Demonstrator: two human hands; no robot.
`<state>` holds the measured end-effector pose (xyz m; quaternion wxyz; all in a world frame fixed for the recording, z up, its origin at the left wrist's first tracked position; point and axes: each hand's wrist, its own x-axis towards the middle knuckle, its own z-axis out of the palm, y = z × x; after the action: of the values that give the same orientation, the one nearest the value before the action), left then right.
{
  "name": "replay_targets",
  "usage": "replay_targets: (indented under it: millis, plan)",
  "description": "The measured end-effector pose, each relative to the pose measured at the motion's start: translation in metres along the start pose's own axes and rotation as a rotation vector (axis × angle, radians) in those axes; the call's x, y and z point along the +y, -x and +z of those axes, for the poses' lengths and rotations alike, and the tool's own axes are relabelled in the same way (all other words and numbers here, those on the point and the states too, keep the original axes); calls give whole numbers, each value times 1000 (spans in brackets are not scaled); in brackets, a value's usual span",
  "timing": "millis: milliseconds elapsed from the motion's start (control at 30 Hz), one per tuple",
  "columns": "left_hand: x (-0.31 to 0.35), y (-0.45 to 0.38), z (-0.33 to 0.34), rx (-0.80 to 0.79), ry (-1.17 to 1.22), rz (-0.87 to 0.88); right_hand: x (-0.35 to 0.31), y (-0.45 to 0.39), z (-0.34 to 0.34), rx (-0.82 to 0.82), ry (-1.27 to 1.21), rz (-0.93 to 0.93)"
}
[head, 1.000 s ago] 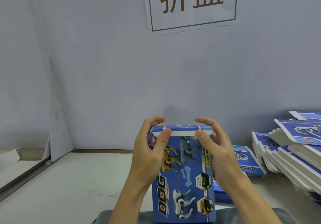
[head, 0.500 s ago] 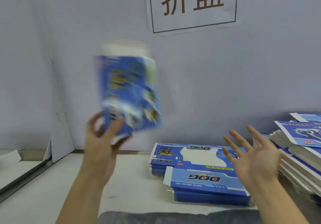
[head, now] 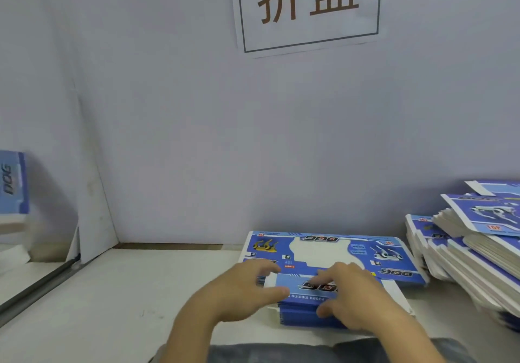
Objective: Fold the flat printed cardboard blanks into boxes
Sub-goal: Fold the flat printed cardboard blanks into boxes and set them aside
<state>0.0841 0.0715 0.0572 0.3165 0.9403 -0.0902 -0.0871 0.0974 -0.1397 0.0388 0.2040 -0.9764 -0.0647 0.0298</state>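
where both hands (head: 295, 292) meet, blank stack (head: 332, 253) beneath.

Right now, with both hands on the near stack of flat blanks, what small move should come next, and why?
Probably pinch only the top blank and lift it free. Both the left hand and the right hand rest with fingers spread on the near stack, gripping nothing yet.
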Motion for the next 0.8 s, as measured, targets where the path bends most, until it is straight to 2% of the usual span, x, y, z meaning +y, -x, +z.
replay_targets:
  millis: [133, 233, 333, 433, 533, 633, 700, 733, 800]
  plan:
    - [1, -1, 0, 62, 17, 11, 3, -3, -3, -4, 10, -39]
    - [0, -5, -2, 327, 196, 88, 2, -1, -11, 91, -49, -105]
    - [0, -9, -6, 717, 380, 139, -2, 4, -25, 430, -58, -177]
    - [2, -9, -11, 917, 497, 181, -5, 8, -42, 817, -109, -289]
    - [4, -9, -13, 915, 618, 214, -12, 15, -54, 914, -230, -358]
    - [9, -7, -13, 772, 824, 235, -20, 19, -57, 778, -287, -339]
    - [9, -9, -11, 691, 891, 188, -21, 20, -58, 649, -307, -320]
    - [9, -10, -11, 659, 898, 143, -22, 20, -58, 641, -307, -327]
    - [4, -11, -9, 627, 861, 18, -20, 20, -61, 758, -334, -365]
